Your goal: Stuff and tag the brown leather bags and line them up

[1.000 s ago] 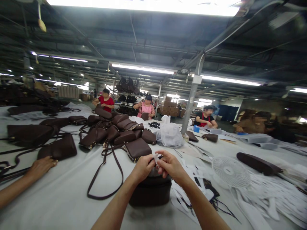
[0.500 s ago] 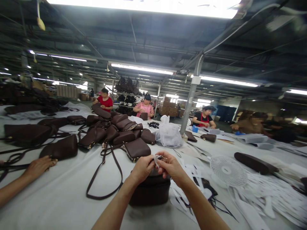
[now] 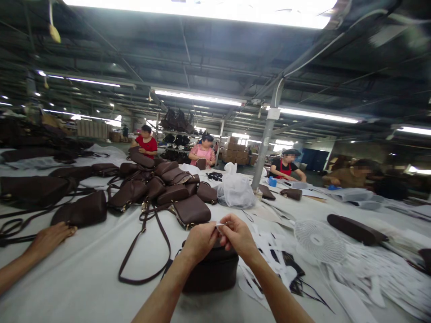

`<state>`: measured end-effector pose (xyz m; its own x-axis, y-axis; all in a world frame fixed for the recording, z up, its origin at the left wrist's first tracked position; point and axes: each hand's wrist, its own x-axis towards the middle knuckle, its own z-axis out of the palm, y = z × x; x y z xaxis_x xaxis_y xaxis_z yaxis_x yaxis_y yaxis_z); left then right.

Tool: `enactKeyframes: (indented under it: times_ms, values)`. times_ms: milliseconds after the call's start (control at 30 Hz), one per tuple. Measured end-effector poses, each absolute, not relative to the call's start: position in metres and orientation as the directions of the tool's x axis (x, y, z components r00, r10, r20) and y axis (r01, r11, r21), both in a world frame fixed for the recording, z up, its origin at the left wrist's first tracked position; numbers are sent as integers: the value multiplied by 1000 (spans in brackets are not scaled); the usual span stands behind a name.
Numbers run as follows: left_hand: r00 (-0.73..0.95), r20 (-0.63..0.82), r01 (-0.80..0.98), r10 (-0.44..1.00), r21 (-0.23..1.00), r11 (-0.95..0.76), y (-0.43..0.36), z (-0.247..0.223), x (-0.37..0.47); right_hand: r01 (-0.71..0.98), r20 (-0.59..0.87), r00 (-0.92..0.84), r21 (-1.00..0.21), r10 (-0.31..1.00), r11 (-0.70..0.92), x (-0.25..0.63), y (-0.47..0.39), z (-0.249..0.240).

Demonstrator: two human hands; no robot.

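Observation:
My left hand (image 3: 199,242) and my right hand (image 3: 238,237) meet above a dark brown bag (image 3: 211,272) standing on the white table (image 3: 81,278). Between their fingertips both pinch a small white strip (image 3: 219,225). A long brown strap (image 3: 144,251) loops on the table to the left of the bag. Just behind my hands lies a flat brown bag (image 3: 192,210), the front of a heap of brown bags (image 3: 158,181).
A co-worker's hand (image 3: 50,237) rests at the left beside a brown bag (image 3: 80,211). A white fan (image 3: 318,235) and scattered white and black paper strips (image 3: 367,273) lie at the right. A clear plastic bag (image 3: 235,189) and a grey post (image 3: 266,143) stand behind. Several people work at the far side.
My hands have drawn slightly closer together on the white strip and lifted a little. The co-worker's hand at the left has slid a bit toward the left.

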<state>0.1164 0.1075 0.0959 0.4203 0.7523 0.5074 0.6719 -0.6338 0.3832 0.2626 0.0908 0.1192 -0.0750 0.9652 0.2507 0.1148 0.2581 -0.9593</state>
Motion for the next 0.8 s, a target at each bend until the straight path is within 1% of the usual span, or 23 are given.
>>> enactKeyframes:
  times_ms: [67,133,200,267,367,467,500,533,567,600,633,667,700,733,767,800]
  values:
    - [458,510,666,728,346,-661,107,95,116,109,195,-100,-973,976,205,265,90,127]
    - [488,507,658,710,321,-681,106,94,116,92,93,-145,-990,985,107,268,90,137]
    - [490,506,653,710,326,-683,105,95,116,81,-10,-164,-997,986,3,270,91,147]
    - [471,506,657,723,346,-670,106,95,116,125,-62,-148,-991,987,-44,271,94,154]
    - [446,504,658,739,375,-653,109,96,115,279,-35,-178,-960,983,16,269,98,156]
    - [455,508,630,732,398,-667,113,95,113,453,46,-279,-875,959,173,269,96,155]
    - [459,505,620,731,408,-671,115,95,112,531,90,-312,-809,946,252,269,94,156]
    - [460,501,613,733,419,-670,115,95,112,624,147,-344,-702,927,343,269,92,157]
    - [460,498,606,735,429,-670,116,95,112,722,212,-376,-544,902,429,269,89,158]
    - [462,491,600,738,440,-668,116,96,111,803,268,-414,-343,870,488,268,86,161]
    - [468,479,595,742,450,-666,116,97,111,848,303,-461,-127,834,515,267,84,163]
    - [476,463,593,747,459,-662,115,98,112,853,311,-511,69,801,517,265,82,167]
    - [485,443,593,754,466,-656,115,100,112,829,295,-559,222,775,513,263,80,171]
    - [494,421,596,760,473,-649,114,102,112,794,268,-599,323,755,515,260,80,175]
    - [504,400,599,766,477,-643,114,104,113,761,247,-631,381,736,525,258,80,180]
    - [513,383,602,769,479,-640,114,106,113,742,243,-649,410,721,530,256,80,185]
